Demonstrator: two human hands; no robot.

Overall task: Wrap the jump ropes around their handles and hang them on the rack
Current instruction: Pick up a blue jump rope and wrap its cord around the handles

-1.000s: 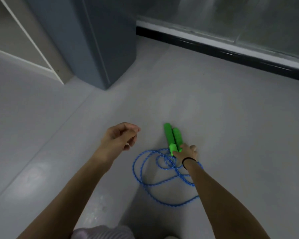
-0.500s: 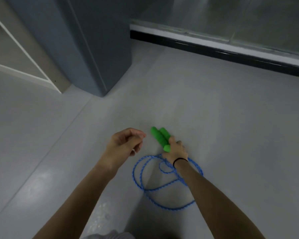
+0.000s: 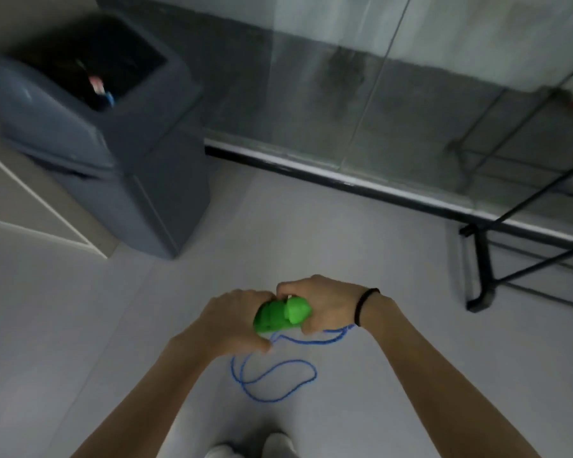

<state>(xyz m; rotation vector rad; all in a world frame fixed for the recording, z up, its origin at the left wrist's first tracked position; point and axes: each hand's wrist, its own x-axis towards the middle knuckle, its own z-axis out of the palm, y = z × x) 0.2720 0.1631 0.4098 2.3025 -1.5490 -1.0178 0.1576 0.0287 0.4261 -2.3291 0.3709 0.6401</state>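
Two green jump rope handles are held side by side in front of me, above the floor. My right hand is closed around them from the right. My left hand grips them from the left, its fingers also pinching the blue rope just below. The rope hangs down from the handles in loose loops, and one strand runs under my right wrist. A black metal rack stands at the right, only its lower frame in view.
A grey lidded trash bin stands at the upper left against a white wall edge. A glass wall with a black base rail runs across the back. My shoes show at the bottom edge on the light grey floor.
My right hand lifted the green handles off the floor and toward me. My left hand closed in and took hold of them and the rope. The view tilted up, showing the bin and rack.
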